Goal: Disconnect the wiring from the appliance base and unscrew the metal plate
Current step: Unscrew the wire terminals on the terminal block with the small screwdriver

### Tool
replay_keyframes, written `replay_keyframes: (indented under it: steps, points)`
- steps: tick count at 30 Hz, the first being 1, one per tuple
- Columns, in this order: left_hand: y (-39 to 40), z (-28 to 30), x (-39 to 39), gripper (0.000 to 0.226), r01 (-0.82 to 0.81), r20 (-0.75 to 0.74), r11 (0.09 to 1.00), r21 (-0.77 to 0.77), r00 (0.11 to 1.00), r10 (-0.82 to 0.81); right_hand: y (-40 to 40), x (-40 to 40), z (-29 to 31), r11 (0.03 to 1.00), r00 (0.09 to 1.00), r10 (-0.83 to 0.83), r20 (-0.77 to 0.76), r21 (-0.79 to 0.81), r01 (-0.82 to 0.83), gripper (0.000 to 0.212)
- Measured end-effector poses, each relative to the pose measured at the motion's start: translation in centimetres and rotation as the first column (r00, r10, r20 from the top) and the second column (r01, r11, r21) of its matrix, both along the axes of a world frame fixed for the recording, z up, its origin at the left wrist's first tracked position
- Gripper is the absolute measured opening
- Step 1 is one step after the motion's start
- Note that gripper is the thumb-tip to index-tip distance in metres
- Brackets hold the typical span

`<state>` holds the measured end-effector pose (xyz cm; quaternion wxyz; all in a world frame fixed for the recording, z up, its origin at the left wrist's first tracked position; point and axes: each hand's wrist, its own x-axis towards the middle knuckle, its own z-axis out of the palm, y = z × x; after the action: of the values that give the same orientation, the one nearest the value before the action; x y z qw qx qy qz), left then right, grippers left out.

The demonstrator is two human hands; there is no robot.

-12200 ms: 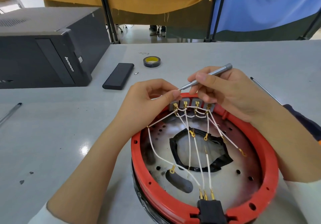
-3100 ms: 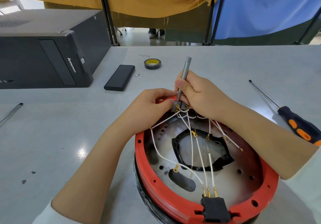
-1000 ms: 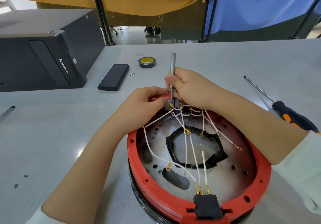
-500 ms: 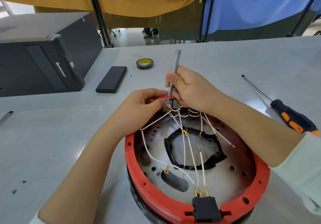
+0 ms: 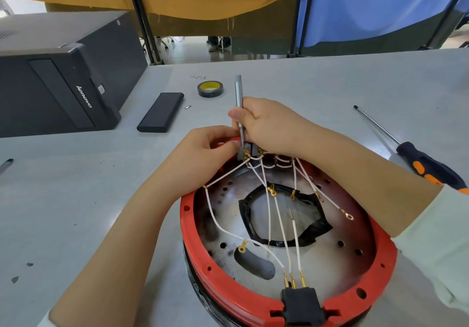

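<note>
Your right hand point(image 5: 274, 126) gripped a slim grey screwdriver point(image 5: 239, 103) held upright, its tip down at the row of terminals point(image 5: 250, 153) on the far rim of the red appliance base point(image 5: 228, 283), which sat at lower centre of the frame on the grey table point(image 5: 76, 200). Your left hand point(image 5: 203, 154) pinched the leftmost terminal just beside the tip, fingers curled around it. White wires point(image 5: 279, 222) fanned from the terminals across the round metal plate point(image 5: 337, 263) inside the base, some ending in loose gold ring lugs, three running to a black plug point(image 5: 302, 306) at the near rim. At right lay a second screwdriver point(image 5: 431, 167) with a black-and-orange handle. In the upper left stood a black computer case point(image 5: 63, 78), with a flat black box point(image 5: 161, 112) and a roll of tape point(image 5: 210, 89) nearby.
</note>
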<state>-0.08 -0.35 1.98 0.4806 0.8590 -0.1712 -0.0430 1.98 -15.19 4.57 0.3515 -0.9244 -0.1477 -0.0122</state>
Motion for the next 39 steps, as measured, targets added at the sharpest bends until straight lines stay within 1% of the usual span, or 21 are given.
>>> replay_keyframes:
  steps: [2,4,5,6,8,10,11,13,16,19,23,27,33,35,39]
  points:
    - [0.0,0.0,0.0,0.019,-0.004,-0.006,1.000,0.011,1.000,0.004,0.3,0.3,0.4,0.991,1.000,-0.009,0.007,-0.133,0.010,0.031]
    - [0.0,0.0,0.0,0.019,-0.003,-0.011,1.000,0.015,1.000,0.003,0.5,0.4,0.6,0.976,1.000,-0.004,0.031,-0.216,0.010,0.030]
    - [0.0,0.0,0.0,0.020,0.000,-0.012,1.000,0.012,1.000,0.000,0.4,0.4,0.5,0.978,0.999,0.002,0.035,-0.209,0.005,0.029]
    - [0.0,0.0,0.0,0.020,0.005,-0.012,1.000,0.006,1.000,-0.005,0.2,0.1,0.4,0.987,1.000,0.001,0.012,-0.159,0.001,0.029]
    - [0.0,-0.1,0.1,0.020,0.015,-0.008,1.000,-0.002,1.000,-0.015,-0.3,-0.3,0.1,0.996,0.999,0.005,-0.041,0.088,-0.001,0.030]
    - [0.0,-0.1,0.1,0.019,0.020,-0.010,1.000,-0.010,1.000,-0.020,-0.9,-0.6,0.1,0.956,0.994,0.041,-0.101,0.294,-0.009,0.027]
    - [0.1,-0.1,0.1,0.019,0.020,-0.015,1.000,-0.012,1.000,-0.020,-1.3,-0.6,0.1,0.936,0.990,0.064,-0.124,0.351,-0.017,0.027]
    - [0.1,-0.2,0.2,0.019,0.014,-0.024,1.000,-0.003,1.000,-0.014,-1.9,-0.8,0.1,0.931,0.989,0.080,-0.128,0.365,-0.028,0.026]
    - [0.1,-0.3,0.2,0.021,-0.001,-0.024,1.000,0.008,1.000,0.001,-2.3,-1.1,-0.7,0.922,0.993,0.092,-0.069,0.382,-0.059,0.025]
    - [0.0,-0.2,0.2,0.021,-0.001,-0.025,1.000,-0.010,1.000,0.001,-2.4,-0.9,-1.3,0.934,0.997,0.079,-0.005,0.349,-0.072,0.024]
    - [0.0,-0.1,0.2,0.021,0.004,-0.040,0.999,-0.038,0.999,-0.006,-2.4,-0.7,-1.7,0.938,0.995,0.097,-0.003,0.335,-0.091,0.024]
    - [-0.1,-0.1,0.1,0.020,-0.009,-0.021,0.999,-0.039,1.000,0.008,-2.3,-0.9,-1.7,0.944,0.995,0.094,0.027,0.316,-0.097,0.024]
    - [-0.1,-0.2,0.1,0.021,-0.003,-0.015,0.999,-0.041,1.000,0.002,-2.1,-1.1,-1.4,0.977,0.990,0.085,0.115,0.188,-0.105,0.022]
    - [-0.1,-0.1,0.1,0.022,-0.001,-0.012,0.999,-0.040,1.000,0.000,-1.8,-1.0,-1.3,0.985,0.990,0.092,0.106,0.138,-0.106,0.022]
    - [-0.1,-0.1,0.0,0.021,-0.006,-0.010,1.000,-0.017,1.000,0.006,-1.4,-0.4,-0.7,0.993,0.997,0.056,0.045,0.104,-0.060,0.026]
